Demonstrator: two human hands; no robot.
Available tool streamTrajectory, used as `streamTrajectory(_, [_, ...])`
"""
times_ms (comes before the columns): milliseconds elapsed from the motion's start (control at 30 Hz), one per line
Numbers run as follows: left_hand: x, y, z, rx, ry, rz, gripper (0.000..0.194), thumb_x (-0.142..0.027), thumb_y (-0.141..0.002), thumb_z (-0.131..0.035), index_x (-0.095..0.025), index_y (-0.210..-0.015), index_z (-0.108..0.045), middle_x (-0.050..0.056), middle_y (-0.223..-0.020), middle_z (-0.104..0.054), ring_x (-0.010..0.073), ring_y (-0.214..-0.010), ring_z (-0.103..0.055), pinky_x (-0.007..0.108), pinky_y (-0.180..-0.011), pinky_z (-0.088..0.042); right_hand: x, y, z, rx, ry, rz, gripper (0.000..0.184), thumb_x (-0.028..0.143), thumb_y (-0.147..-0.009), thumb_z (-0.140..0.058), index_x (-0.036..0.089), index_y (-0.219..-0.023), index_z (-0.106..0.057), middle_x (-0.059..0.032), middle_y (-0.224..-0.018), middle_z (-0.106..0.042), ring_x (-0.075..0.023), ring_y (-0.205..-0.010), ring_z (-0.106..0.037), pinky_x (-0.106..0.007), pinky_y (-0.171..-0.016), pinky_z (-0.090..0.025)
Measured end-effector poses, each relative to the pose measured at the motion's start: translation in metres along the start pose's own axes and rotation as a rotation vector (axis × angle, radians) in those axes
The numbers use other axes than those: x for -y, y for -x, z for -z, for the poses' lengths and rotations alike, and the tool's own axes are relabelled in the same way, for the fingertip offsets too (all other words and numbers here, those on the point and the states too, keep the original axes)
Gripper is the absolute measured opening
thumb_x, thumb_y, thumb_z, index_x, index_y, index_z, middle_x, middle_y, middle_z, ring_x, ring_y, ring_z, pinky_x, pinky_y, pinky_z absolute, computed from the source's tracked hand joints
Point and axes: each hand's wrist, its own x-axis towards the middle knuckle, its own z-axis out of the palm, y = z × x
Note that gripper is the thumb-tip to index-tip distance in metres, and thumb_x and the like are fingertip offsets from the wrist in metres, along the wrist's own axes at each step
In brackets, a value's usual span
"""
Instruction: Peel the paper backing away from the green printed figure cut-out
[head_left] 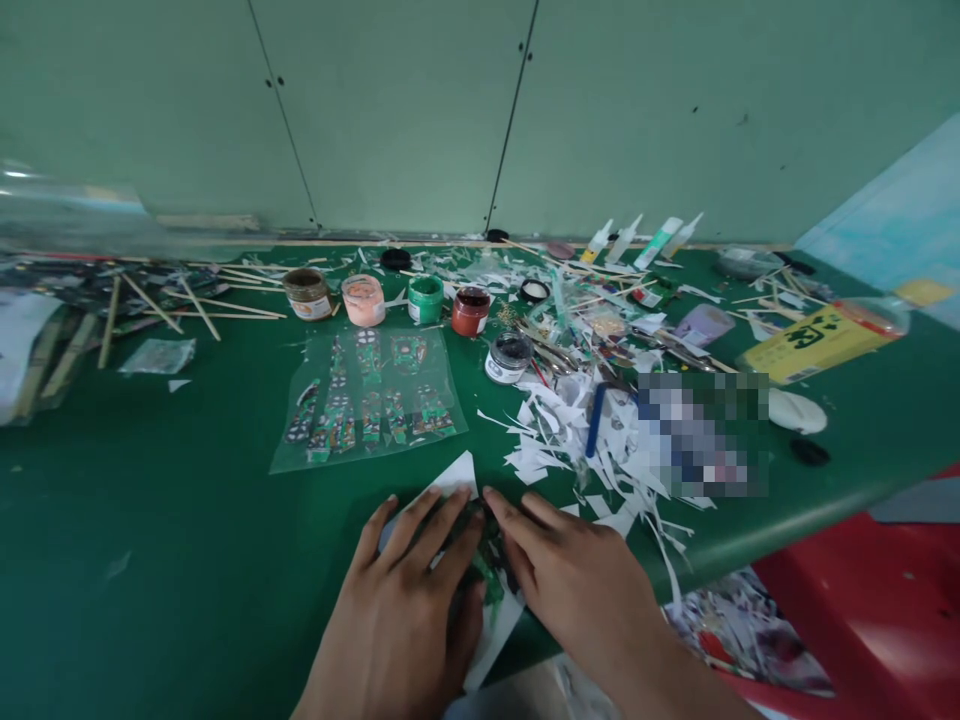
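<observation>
Both my hands lie flat on a white sheet of paper (pixel 459 476) at the near edge of the green table (pixel 150 520). My left hand (pixel 409 600) presses on it with fingers stretched out and spread. My right hand (pixel 574 580) lies beside it, fingers straight and pointing left, fingertips meeting over a small green and dark printed piece (pixel 489 572) on the paper. Neither hand grips anything.
A clear plastic sheet with printed cut-outs (pixel 367 400) lies just beyond. Behind it stand several small paint jars (pixel 364 299). White paper scraps (pixel 585 440), glue tubes (pixel 656 243), wooden sticks (pixel 187 300) and a yellow bottle (pixel 817 342) litter the right and back. A red stool (pixel 870 610) stands at lower right.
</observation>
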Motion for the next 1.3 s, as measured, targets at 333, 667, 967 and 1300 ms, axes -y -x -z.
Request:
streamTrajectory(333, [-0.002, 0.001, 0.000, -0.005, -0.018, 0.002, 0.036, -0.028, -0.088, -0.049, -0.026, -0.121, -0.062, -0.001, -0.128, -0.064, 0.0242, -0.116, -0.058, 0.047, -0.101, -0.041, 0.002, 0.002, -0.002, 0.004, 0.017, -0.013, 0.043, 0.012, -0.080, -0.054, 0.021, -0.120, -0.065, -0.0013, -0.078, -0.069, -0.0127, -0.048, -0.061, -0.026, -0.041, -0.041])
streamTrajectory(667, [-0.003, 0.002, -0.002, -0.025, -0.037, -0.024, 0.039, -0.027, -0.090, -0.044, -0.025, -0.125, -0.059, 0.000, -0.130, -0.062, 0.0245, -0.116, -0.059, 0.049, -0.098, -0.047, 0.018, -0.002, 0.010, 0.208, 0.203, 0.017, 0.057, 0.004, -0.072, -0.056, 0.012, -0.129, -0.058, -0.0103, -0.089, -0.070, -0.0140, -0.056, -0.063, -0.023, -0.041, -0.045])
streamTrajectory(967, [-0.003, 0.004, -0.005, -0.032, -0.048, -0.030, 0.040, -0.027, -0.089, -0.043, -0.024, -0.124, -0.061, 0.003, -0.131, -0.062, 0.0256, -0.117, -0.059, 0.049, -0.097, -0.051, 0.019, -0.001, 0.015, 0.278, 0.231, 0.004, 0.052, 0.006, -0.078, -0.055, 0.012, -0.129, -0.058, -0.0096, -0.090, -0.070, -0.0135, -0.057, -0.064, -0.023, -0.042, -0.044])
streamTrajectory(1300, [-0.002, 0.004, -0.002, 0.016, -0.044, -0.043, 0.040, -0.024, -0.087, -0.048, -0.025, -0.124, -0.060, 0.004, -0.133, -0.060, 0.0271, -0.122, -0.056, 0.051, -0.099, -0.049, -0.011, -0.008, 0.018, 0.261, 0.207, 0.254, 0.053, 0.007, -0.080, -0.052, 0.015, -0.132, -0.055, -0.0090, -0.091, -0.068, -0.0134, -0.063, -0.063, -0.026, -0.049, -0.043])
